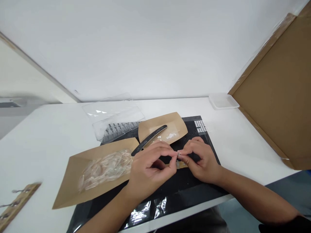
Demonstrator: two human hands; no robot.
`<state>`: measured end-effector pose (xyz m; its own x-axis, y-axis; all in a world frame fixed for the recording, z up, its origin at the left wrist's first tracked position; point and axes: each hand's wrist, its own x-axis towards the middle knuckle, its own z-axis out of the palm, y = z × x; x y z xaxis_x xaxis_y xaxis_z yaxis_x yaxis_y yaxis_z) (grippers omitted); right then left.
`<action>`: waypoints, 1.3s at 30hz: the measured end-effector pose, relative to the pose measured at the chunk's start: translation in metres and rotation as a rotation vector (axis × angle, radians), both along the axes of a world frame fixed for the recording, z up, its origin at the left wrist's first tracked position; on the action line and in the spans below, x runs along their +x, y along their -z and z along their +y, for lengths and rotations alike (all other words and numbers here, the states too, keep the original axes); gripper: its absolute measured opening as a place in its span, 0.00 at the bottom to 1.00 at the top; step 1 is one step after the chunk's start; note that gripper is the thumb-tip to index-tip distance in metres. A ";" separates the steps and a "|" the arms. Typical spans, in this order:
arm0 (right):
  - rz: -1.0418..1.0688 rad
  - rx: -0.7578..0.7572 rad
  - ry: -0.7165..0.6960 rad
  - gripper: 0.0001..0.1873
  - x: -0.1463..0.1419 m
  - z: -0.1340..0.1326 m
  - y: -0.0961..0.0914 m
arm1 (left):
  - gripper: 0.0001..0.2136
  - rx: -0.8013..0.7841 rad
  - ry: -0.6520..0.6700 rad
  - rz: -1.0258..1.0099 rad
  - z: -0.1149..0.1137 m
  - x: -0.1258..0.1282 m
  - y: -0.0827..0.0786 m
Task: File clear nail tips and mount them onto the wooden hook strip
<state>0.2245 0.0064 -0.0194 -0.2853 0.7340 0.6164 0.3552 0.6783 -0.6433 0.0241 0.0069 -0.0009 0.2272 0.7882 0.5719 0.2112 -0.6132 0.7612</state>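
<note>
My left hand (150,166) and my right hand (201,160) meet over a black mat (184,191), their fingertips pinching a tiny glinting piece (178,154) that is too small to identify. Below the fingers shows a tan strip, possibly wood (181,165); I cannot tell whether it is held. Near my left hand, a kraft paper tray (97,174) holds a heap of clear false nail tips (105,170). A second kraft tray (167,126) carries small white pieces (171,136) and a black curved nail file (149,139).
A clear plastic case (116,121) with dark rows inside stands behind the trays. At the back right are a shallow white tray (223,101) and a large cardboard panel (274,94). A wooden strip with small metal tools (18,205) lies at the front left. A sheet of white dots (200,126) lies on the mat.
</note>
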 end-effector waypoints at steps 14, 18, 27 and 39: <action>-0.136 0.131 0.029 0.04 0.002 0.001 -0.004 | 0.11 0.377 -0.039 0.160 0.008 0.001 -0.003; -0.173 0.177 0.036 0.04 0.003 0.001 -0.005 | 0.12 0.463 -0.051 0.212 0.010 0.000 -0.005; -0.063 -0.040 -0.001 0.04 0.005 -0.002 -0.008 | 0.13 0.413 0.060 0.237 0.014 -0.005 -0.003; 0.244 -0.624 -0.256 0.11 0.008 -0.002 -0.015 | 0.12 0.359 0.112 0.179 0.017 -0.009 -0.003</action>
<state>0.2329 0.0043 -0.0042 -0.4030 0.8989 0.1721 0.0307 0.2012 -0.9791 0.0156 0.0244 0.0019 0.4208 0.5105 0.7498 0.2379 -0.8598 0.4519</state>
